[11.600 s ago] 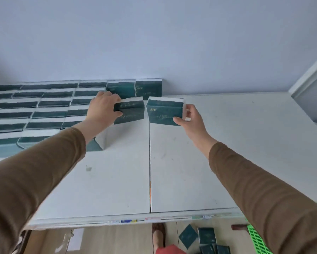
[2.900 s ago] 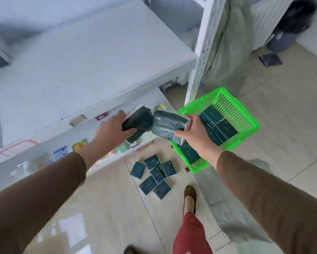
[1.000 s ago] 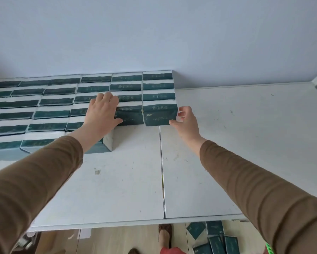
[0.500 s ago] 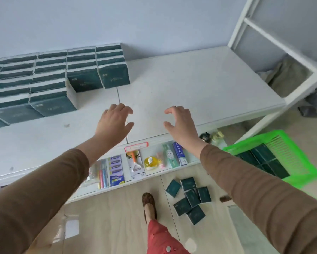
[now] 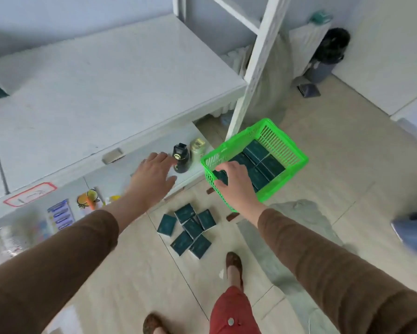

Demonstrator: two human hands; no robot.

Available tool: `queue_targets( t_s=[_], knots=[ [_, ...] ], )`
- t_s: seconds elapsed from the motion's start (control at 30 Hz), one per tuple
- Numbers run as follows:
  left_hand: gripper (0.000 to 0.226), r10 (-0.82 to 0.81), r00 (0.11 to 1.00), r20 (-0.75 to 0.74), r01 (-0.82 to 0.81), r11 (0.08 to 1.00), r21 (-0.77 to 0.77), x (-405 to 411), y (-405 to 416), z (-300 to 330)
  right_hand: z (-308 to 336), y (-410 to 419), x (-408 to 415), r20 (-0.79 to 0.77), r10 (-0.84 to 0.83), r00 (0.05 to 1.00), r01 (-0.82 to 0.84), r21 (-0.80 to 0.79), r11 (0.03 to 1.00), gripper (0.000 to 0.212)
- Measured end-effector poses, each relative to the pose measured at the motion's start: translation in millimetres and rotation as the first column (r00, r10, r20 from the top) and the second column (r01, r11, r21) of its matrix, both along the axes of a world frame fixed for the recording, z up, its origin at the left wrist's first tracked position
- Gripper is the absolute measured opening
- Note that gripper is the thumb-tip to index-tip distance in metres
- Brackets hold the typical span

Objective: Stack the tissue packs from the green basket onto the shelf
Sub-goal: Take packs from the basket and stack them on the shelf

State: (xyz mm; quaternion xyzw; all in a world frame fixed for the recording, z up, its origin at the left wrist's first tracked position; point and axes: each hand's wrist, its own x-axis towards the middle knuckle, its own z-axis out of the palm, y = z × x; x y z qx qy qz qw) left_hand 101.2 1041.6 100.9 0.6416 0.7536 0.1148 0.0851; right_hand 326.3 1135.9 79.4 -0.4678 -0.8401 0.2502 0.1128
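The white shelf point(image 5: 111, 75) spreads wide and mostly bare in this view, leaving ample landing room, though its front lip and the slanted upright post point(image 5: 258, 66) crowd the lift path. The green basket point(image 5: 291, 153) sits low beside that post, its tall slatted walls the edge to clear. Inside lie the tissue packs point(image 5: 262, 162), flat and dark; they look light, soft and slightly slick in film, best pinched across the short sides. More loose packs point(image 5: 188, 230) lie on the floor. The right hand point(image 5: 236, 186) reaches over the near rim, fingers spread, apparently holding nothing; the left hand point(image 5: 152, 179) hovers with fingers apart.
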Motion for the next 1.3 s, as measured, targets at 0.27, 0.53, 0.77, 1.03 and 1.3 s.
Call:
queue_targets(
  t_s=[0.27,0.53,0.77,1.03,1.3],
  knots=[
    [0.038,-0.134,0.985,0.106,0.151,0.973,-0.174,114,204,-109,-121,169,111,0.099,-0.173,0.98,0.193,-0.263,0.945,0.036],
    [0.041,-0.208,0.976,0.069,0.219,0.91,-0.351,181,395,-252,-257,319,165,0.366,-0.219,0.905,0.334,-0.289,0.897,0.048],
    [0.063,-0.363,0.92,-0.145,0.276,0.866,-0.417,206,488,-343,-345,369,170,0.569,-0.186,0.801,0.3,-0.113,0.947,0.035],
    [0.094,-0.454,0.829,-0.326,0.297,0.852,-0.431,206,507,-382,-374,368,171,0.579,-0.173,0.796,0.246,-0.049,0.968,0.047],
    [0.034,-0.498,0.755,-0.426,0.3,0.841,-0.451,183,442,-337,-337,352,166,0.506,-0.107,0.856,0.269,-0.258,0.928,0.057]
  ],
)
